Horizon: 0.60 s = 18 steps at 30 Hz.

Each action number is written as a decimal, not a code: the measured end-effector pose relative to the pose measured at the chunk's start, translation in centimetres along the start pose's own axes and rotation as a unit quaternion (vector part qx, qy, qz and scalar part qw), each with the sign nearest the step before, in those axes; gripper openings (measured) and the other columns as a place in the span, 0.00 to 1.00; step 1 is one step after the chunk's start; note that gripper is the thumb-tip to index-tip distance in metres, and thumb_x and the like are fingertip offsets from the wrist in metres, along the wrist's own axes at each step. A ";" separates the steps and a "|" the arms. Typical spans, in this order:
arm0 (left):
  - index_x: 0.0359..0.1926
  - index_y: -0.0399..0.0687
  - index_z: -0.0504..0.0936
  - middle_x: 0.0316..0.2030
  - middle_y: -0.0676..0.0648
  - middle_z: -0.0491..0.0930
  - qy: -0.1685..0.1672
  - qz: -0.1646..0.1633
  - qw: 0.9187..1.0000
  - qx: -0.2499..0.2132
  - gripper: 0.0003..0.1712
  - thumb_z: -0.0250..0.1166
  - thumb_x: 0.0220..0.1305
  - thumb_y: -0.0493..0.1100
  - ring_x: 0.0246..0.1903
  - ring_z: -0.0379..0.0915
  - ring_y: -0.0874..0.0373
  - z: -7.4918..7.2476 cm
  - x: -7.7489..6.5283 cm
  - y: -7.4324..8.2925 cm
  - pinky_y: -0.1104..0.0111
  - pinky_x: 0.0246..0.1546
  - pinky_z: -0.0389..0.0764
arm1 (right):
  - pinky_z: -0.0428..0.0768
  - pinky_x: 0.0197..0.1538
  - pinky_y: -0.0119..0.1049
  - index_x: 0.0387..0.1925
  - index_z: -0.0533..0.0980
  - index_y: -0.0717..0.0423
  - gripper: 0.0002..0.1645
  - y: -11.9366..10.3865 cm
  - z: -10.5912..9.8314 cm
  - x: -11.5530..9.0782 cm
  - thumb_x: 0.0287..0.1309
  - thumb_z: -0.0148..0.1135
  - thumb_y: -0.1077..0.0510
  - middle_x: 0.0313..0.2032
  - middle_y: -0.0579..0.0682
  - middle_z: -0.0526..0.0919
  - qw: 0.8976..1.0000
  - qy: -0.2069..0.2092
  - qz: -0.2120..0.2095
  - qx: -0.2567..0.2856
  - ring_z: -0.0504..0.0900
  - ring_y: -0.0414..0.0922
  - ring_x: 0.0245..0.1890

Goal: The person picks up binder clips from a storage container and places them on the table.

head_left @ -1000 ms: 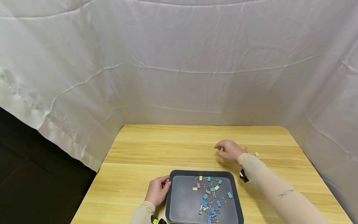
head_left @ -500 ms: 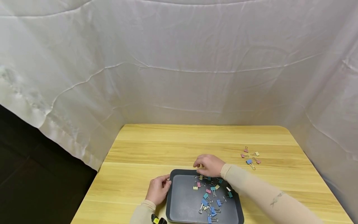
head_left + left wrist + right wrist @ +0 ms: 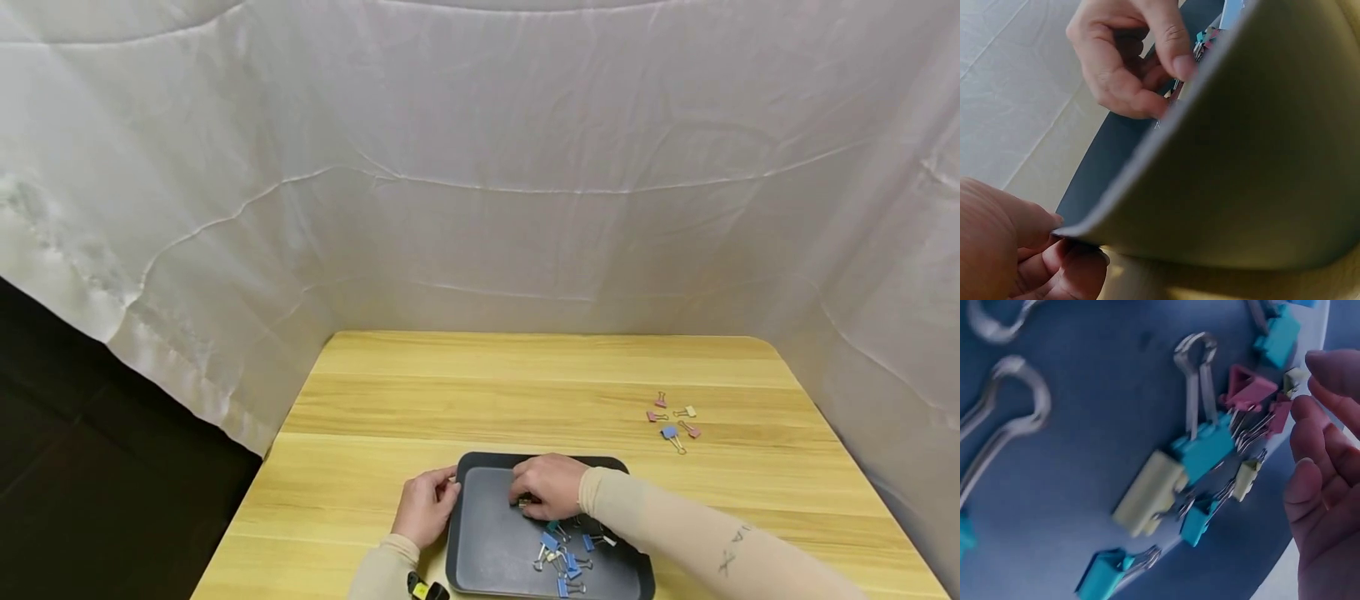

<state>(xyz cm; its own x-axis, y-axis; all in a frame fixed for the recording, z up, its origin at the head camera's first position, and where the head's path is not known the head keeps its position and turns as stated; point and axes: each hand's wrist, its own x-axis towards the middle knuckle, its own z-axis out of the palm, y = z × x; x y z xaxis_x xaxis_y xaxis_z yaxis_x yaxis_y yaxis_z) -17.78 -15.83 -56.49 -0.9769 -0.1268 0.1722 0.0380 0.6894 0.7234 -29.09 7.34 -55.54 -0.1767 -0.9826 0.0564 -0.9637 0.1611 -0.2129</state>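
My left hand (image 3: pixel 424 507) pinches the left rim of a dark grey tray (image 3: pixel 476 550). In the left wrist view, the thumb of the left hand (image 3: pixel 1004 244) lies over the tray's edge and its fingers are curled below. My right hand (image 3: pixel 550 486) is over the tray's back half, fingers bent down toward a yellow binder clip (image 3: pixel 523 503). The right wrist view has the right hand (image 3: pixel 1329 456) beside pink clips (image 3: pixel 1247 389) and a small yellow clip (image 3: pixel 1293 380), nothing visibly gripped. Blue clips (image 3: pixel 572 562) lie nearer the front; the right hand hides several others.
On the wooden table (image 3: pixel 390 392), behind and right of the tray, lies a loose group of binder clips: a blue clip (image 3: pixel 670 432), a yellow clip (image 3: pixel 686 411) and pink ones (image 3: pixel 657 416). A pale curtain (image 3: pixel 480 250) hangs round the table's back and sides.
My right hand has moved left and toward me, from beside the loose clips on the table to inside the tray. My left hand has stayed on the tray's rim.
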 end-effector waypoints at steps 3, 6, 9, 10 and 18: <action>0.48 0.34 0.83 0.24 0.56 0.77 0.002 -0.001 1.000 0.000 0.14 0.65 0.61 0.33 0.23 0.69 0.68 0.0 -0.1 0.0 0.74 0.24 0.73 | 0.73 0.33 0.24 0.41 0.83 0.40 0.10 0.2 0.1 -0.3 0.55 0.68 0.53 0.36 0.35 0.77 1.000 -0.011 -0.001 -0.007 0.69 0.27 0.27; 0.48 0.34 0.83 0.24 0.56 0.77 0.004 -0.001 1.000 0.000 0.14 0.65 0.61 0.33 0.23 0.69 0.68 0.0 -0.1 0.0 0.74 0.23 0.73 | 0.74 0.33 0.25 0.41 0.83 0.40 0.11 0.3 0.0 -0.4 0.54 0.68 0.54 0.36 0.35 0.77 1.000 -0.017 -0.002 -0.013 0.70 0.28 0.28; 0.48 0.34 0.83 0.24 0.56 0.76 0.005 -0.003 1.000 -0.002 0.14 0.65 0.61 0.34 0.22 0.68 0.68 0.0 -0.1 0.0 0.74 0.23 0.72 | 0.75 0.35 0.25 0.40 0.84 0.40 0.10 0.2 0.0 -0.4 0.54 0.69 0.54 0.36 0.35 0.77 1.000 -0.015 -0.008 -0.022 0.73 0.28 0.30; 0.48 0.34 0.83 0.24 0.57 0.76 0.005 -0.003 1.000 -0.002 0.14 0.65 0.61 0.34 0.22 0.68 0.68 0.0 -0.1 0.0 0.74 0.23 0.73 | 0.75 0.35 0.25 0.40 0.84 0.40 0.10 0.2 0.0 -0.3 0.54 0.69 0.54 0.36 0.35 0.78 1.000 -0.014 -0.011 -0.025 0.74 0.28 0.31; 0.47 0.35 0.83 0.24 0.56 0.77 0.004 0.002 1.000 -0.003 0.13 0.65 0.61 0.34 0.22 0.69 0.69 0.1 -0.1 0.0 0.74 0.23 0.73 | 0.76 0.38 0.23 0.39 0.84 0.39 0.09 -0.7 0.3 0.1 0.55 0.69 0.48 0.35 0.34 0.78 0.999 -0.016 -0.029 -0.028 0.75 0.26 0.33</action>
<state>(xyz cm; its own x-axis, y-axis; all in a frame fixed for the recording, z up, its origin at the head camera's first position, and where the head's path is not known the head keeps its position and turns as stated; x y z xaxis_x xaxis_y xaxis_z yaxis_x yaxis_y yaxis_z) -17.73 -15.79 -56.59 -0.9750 -0.1297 0.1803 0.0434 0.6850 0.7273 -28.38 7.09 -55.65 -0.1146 -0.9928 0.0352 -0.9821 0.1079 -0.1545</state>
